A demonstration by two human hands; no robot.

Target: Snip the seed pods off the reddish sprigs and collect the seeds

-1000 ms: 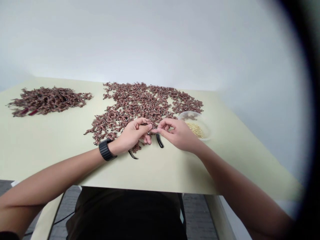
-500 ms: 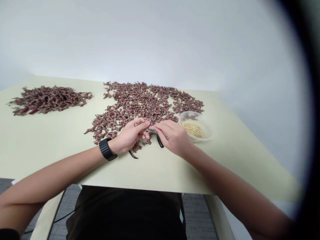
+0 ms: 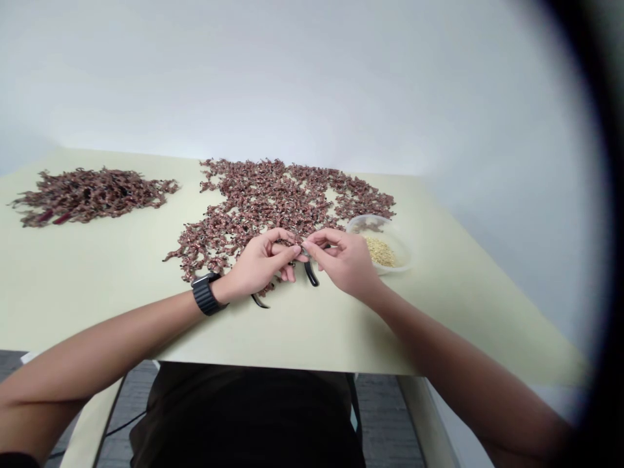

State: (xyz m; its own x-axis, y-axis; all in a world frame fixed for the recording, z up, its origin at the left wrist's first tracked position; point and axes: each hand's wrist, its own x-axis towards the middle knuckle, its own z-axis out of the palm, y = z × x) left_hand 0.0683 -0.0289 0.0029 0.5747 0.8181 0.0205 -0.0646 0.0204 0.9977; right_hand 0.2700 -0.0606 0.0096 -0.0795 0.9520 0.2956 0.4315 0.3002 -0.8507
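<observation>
Over the middle of the desk (image 3: 88,292), just in front of the spread of small reddish-brown pieces (image 3: 273,198), my left hand (image 3: 258,261) curls closed around black-handled pliers (image 3: 311,275). My right hand (image 3: 342,261) pinches near their silvery head, though what it holds is too small to tell. The pliers look light and stiff, best held by the grips; the pieces look tiny, easily dropped.

Bright, even light, faint shadows under the hands (image 3: 260,263), dark blurred lens rim (image 3: 597,214) at right
</observation>
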